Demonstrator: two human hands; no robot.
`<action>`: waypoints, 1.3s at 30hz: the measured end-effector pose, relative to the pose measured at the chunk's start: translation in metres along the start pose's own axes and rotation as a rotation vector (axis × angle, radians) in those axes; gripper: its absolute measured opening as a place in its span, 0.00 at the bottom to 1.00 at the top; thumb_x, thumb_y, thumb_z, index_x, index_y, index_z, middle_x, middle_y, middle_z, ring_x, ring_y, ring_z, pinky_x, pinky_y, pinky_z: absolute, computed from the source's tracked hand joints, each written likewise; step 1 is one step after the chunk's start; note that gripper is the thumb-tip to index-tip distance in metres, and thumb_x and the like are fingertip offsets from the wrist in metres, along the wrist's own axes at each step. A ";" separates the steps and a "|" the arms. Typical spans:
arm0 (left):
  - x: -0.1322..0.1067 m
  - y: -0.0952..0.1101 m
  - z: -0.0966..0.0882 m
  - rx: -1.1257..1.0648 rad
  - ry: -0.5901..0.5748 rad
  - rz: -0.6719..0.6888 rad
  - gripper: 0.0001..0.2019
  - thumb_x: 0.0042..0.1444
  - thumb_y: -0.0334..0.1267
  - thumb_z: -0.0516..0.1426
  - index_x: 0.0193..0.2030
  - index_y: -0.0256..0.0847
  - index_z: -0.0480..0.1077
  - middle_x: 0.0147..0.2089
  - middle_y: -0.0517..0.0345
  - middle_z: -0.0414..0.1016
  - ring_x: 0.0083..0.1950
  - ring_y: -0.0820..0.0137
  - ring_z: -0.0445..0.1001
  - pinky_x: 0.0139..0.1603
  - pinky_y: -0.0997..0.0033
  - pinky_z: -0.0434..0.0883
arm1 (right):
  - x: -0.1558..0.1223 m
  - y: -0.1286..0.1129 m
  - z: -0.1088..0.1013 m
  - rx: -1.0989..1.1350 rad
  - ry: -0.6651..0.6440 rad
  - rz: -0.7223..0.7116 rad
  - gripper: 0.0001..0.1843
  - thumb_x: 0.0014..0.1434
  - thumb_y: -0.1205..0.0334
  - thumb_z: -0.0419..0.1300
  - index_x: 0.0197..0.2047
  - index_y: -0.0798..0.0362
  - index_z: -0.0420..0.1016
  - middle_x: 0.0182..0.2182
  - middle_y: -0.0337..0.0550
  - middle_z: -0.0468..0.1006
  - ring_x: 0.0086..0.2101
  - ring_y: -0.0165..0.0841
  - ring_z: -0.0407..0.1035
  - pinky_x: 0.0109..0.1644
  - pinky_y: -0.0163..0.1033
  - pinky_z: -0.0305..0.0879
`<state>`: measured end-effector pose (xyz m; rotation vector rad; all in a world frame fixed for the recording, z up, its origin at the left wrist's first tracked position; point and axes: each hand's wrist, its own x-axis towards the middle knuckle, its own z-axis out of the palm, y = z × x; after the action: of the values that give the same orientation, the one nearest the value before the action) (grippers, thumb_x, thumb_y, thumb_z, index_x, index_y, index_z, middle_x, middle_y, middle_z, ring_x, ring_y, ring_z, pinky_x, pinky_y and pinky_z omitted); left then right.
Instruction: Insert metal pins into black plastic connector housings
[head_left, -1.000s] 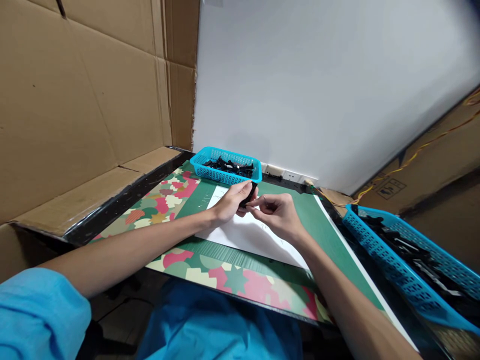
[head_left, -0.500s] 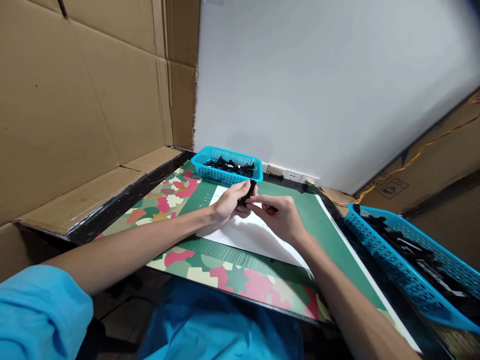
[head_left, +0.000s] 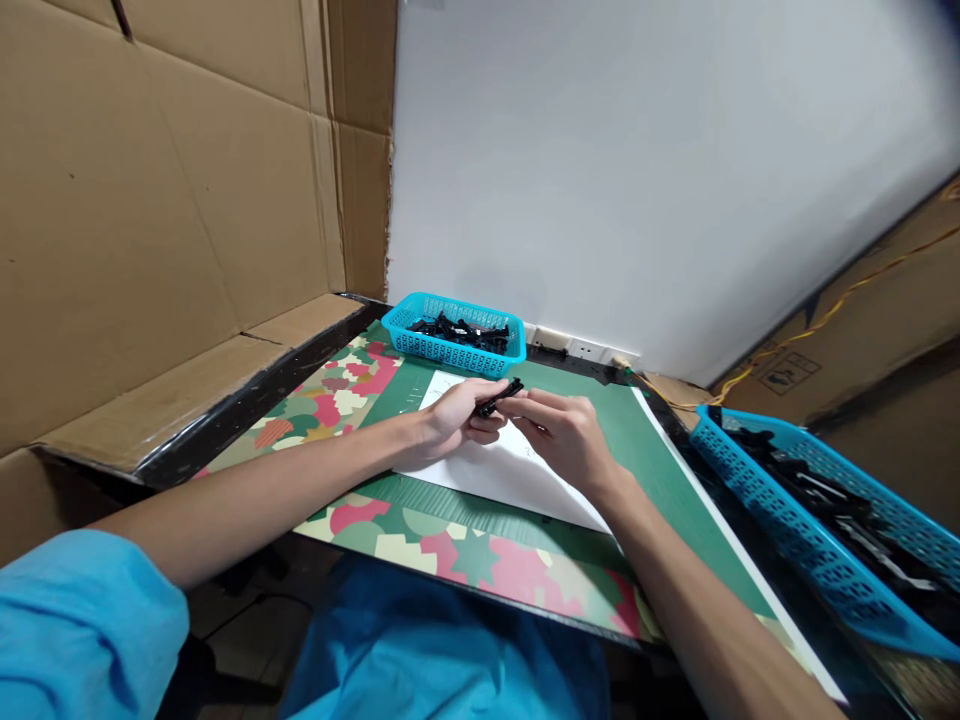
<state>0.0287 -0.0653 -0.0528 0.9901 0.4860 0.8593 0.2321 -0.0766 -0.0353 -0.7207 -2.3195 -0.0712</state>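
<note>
My left hand (head_left: 456,416) and my right hand (head_left: 564,433) meet above a white sheet of paper (head_left: 501,467) on the green mat (head_left: 652,450). Both pinch a small black plastic part (head_left: 501,396), which lies nearly level between their fingertips. The left fingers curl round its near end, and the right fingertips press on its far end. A small blue basket (head_left: 453,340) with several black parts stands just behind the hands.
A larger blue basket (head_left: 810,545) of black and metal parts sits at the right edge. Cardboard walls (head_left: 165,200) close off the left side, and a white wall stands behind. A camouflage-patterned cover (head_left: 480,555) runs along the table's front edge. Yellow cable trails at the right.
The black part has tipped from nearly upright to nearly level between the hands. My right hand's fingers have closed in on it. Both hands stay over the paper.
</note>
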 end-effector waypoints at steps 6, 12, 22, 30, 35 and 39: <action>0.005 0.008 -0.010 0.200 0.140 0.113 0.20 0.68 0.56 0.56 0.50 0.42 0.77 0.43 0.50 0.75 0.37 0.66 0.70 0.33 0.70 0.65 | 0.001 0.008 -0.006 -0.052 -0.001 0.049 0.18 0.76 0.58 0.55 0.47 0.48 0.88 0.31 0.45 0.81 0.26 0.31 0.67 0.33 0.38 0.60; 0.007 0.010 -0.029 0.714 0.197 0.342 0.22 0.57 0.50 0.69 0.53 0.39 0.77 0.49 0.47 0.77 0.41 0.66 0.72 0.38 0.69 0.67 | -0.005 0.036 -0.008 0.009 -0.073 0.160 0.15 0.73 0.55 0.60 0.43 0.48 0.90 0.30 0.44 0.81 0.26 0.31 0.66 0.34 0.39 0.60; -0.001 -0.004 -0.023 1.197 0.210 0.533 0.06 0.60 0.40 0.66 0.41 0.43 0.83 0.41 0.49 0.84 0.39 0.61 0.75 0.42 0.63 0.67 | -0.007 0.043 0.004 0.072 -0.137 0.237 0.12 0.70 0.57 0.63 0.42 0.51 0.88 0.27 0.41 0.77 0.25 0.30 0.62 0.32 0.37 0.56; 0.002 -0.009 -0.026 1.188 0.255 0.554 0.03 0.54 0.36 0.66 0.34 0.44 0.84 0.34 0.49 0.82 0.39 0.58 0.75 0.41 0.63 0.68 | 0.002 0.035 -0.017 -0.108 -0.013 0.146 0.21 0.79 0.60 0.46 0.55 0.54 0.81 0.40 0.50 0.77 0.35 0.36 0.69 0.41 0.41 0.65; -0.001 -0.007 -0.021 1.319 0.173 0.607 0.05 0.57 0.34 0.63 0.34 0.44 0.83 0.33 0.51 0.80 0.39 0.59 0.75 0.40 0.64 0.67 | 0.006 0.026 -0.024 -0.400 -0.070 0.066 0.19 0.78 0.60 0.51 0.48 0.51 0.84 0.45 0.54 0.79 0.41 0.41 0.71 0.43 0.45 0.65; -0.003 -0.005 -0.016 1.397 0.107 0.603 0.07 0.59 0.32 0.62 0.34 0.44 0.82 0.34 0.51 0.79 0.38 0.60 0.73 0.40 0.65 0.65 | 0.007 0.024 -0.015 -0.206 -0.038 0.211 0.16 0.76 0.58 0.55 0.45 0.52 0.84 0.40 0.50 0.82 0.31 0.34 0.72 0.36 0.41 0.63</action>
<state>0.0177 -0.0603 -0.0649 2.4639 0.9345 1.0811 0.2494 -0.0564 -0.0232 -1.0751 -2.2788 -0.2046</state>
